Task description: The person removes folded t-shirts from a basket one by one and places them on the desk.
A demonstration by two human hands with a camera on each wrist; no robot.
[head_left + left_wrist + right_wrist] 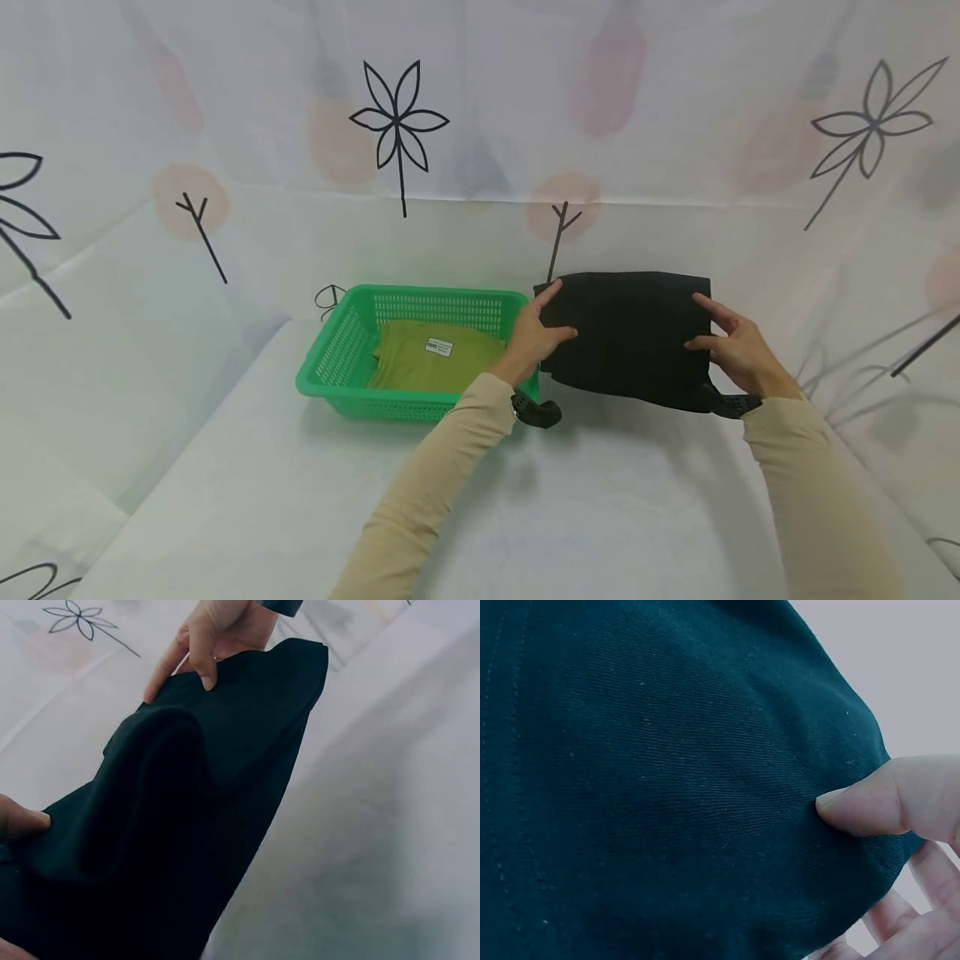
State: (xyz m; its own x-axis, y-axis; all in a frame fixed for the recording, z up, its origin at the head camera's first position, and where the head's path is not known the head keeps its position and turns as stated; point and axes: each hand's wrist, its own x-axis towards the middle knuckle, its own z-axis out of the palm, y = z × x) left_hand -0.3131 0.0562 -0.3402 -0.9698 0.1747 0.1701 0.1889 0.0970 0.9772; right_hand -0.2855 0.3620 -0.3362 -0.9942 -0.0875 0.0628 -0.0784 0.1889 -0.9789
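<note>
A folded black garment [626, 337] is held up between both hands, spread flat to the right of the basket. My left hand [529, 340] pinches its left edge, thumb on the front face. On the opposite edge, my right hand [741, 354] grips with the thumb in front and other fingers behind, as the right wrist view shows. Close up there, the cloth [667, 780] has fine ribs and a double row of stitching at the left. In the left wrist view the fabric [255, 712] bulges into a loose fold between the hands.
A green plastic basket [330, 390] with perforated walls stands on the white-covered table [600, 517], beside the left forearm. In it lies a folded olive-green garment [412, 367] with a white label [438, 347]. A patterned white sheet [480, 242] hangs behind.
</note>
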